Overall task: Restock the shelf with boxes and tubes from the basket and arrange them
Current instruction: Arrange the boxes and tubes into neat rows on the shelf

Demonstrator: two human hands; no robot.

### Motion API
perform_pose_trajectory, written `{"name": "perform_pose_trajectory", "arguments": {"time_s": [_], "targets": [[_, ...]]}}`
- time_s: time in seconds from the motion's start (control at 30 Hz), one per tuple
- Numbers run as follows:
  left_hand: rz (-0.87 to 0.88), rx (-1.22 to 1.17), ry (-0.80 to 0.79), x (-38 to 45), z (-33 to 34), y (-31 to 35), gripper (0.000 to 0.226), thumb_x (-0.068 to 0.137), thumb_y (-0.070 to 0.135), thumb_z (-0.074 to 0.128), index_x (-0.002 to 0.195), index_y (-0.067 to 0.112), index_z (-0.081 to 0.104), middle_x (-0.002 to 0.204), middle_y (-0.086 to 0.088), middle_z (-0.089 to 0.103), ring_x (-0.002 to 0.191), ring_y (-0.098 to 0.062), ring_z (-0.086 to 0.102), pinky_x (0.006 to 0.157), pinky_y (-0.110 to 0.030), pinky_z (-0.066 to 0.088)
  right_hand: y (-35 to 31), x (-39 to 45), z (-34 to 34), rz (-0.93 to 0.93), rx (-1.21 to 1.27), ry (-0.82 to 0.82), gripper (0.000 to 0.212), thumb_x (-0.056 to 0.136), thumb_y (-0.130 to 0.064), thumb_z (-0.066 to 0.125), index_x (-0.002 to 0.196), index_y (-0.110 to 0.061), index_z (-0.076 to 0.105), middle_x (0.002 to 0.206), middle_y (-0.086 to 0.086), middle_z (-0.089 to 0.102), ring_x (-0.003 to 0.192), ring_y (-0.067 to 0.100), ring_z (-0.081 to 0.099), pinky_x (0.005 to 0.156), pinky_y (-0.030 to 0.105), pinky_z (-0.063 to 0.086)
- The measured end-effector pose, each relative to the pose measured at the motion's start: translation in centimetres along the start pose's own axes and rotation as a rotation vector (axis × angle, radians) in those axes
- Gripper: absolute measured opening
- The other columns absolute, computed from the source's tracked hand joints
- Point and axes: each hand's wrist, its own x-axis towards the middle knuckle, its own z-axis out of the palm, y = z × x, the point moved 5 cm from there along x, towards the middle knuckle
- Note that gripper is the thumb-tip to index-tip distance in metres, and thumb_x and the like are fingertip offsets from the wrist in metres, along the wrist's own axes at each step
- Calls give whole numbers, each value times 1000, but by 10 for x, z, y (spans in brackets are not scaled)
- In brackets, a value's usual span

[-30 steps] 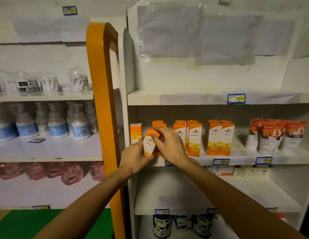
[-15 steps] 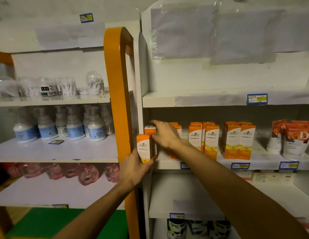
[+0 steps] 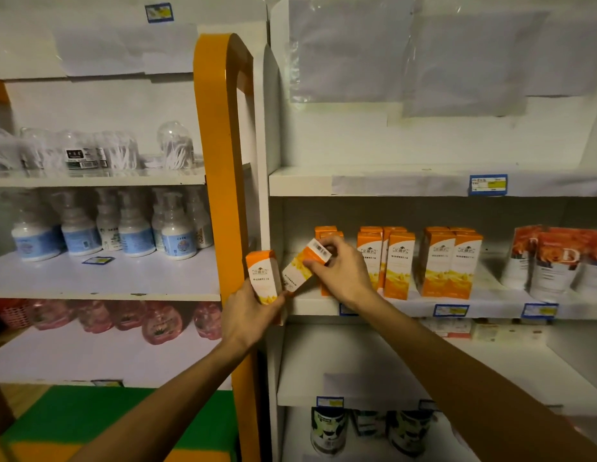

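Orange-and-white cartons [image 3: 398,263] are lined on the white shelf [image 3: 483,300] right of both hands; an upright carton [image 3: 263,276] is gripped by the left hand [image 3: 247,320], a tilted carton [image 3: 302,268] pinched by the right hand [image 3: 343,271].

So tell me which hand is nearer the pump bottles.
Left. The left hand grips a box by the orange post, just right of the pump bottles; the right hand is farther right.

White shelving units [image 3: 423,181] line a dim shop aisle, divided by an orange upright [image 3: 220,155]; plastic sheets [image 3: 407,51] hang above, green flooring [image 3: 100,415] below.
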Motion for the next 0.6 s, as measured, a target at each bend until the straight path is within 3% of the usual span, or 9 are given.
{"name": "perform_pose_trajectory", "arguments": {"time_s": [0.17,0.3,0.37,0.47,0.6], "targets": [[-121,-161,-38,-4,8,5,56,82,54,71,125,22,57,126,-1,67,106,-20,69,75,-28,59,18,-33,0,176,378,98,36,86,-12,75,112,-22,52,114,2,66,103,18,68,84,41,61],[-174,-277,-59,-1,13,20,52,85,45,74,128,22,54,126,-1,65,110,-23,67,80,-32,60,33,-53,10,288,526,101,33,85,-8,76,106,-21,53,121,9,66,107,21,67,78,32,62],[-197,-316,-39,2,12,23,50,85,43,74,127,24,55,125,-2,67,109,-23,68,83,-38,61,40,-60,11,267,463,38,40,83,-8,77,112,-21,53,121,6,66,109,19,66,81,28,60],[-166,-299,-21,7,10,27,54,82,46,76,127,24,54,122,1,68,101,-18,70,80,-39,63,42,-63,8,202,188,-96,54,82,-13,79,129,-21,53,111,-2,69,96,6,65,72,12,52],[-95,-252,-26,10,14,37,65,78,53,77,131,26,50,121,6,68,98,-13,71,77,-38,63,38,-59,13,169,84,-89,52,85,-16,76,133,-19,59,119,-3,69,106,10,64,90,28,56]]}}
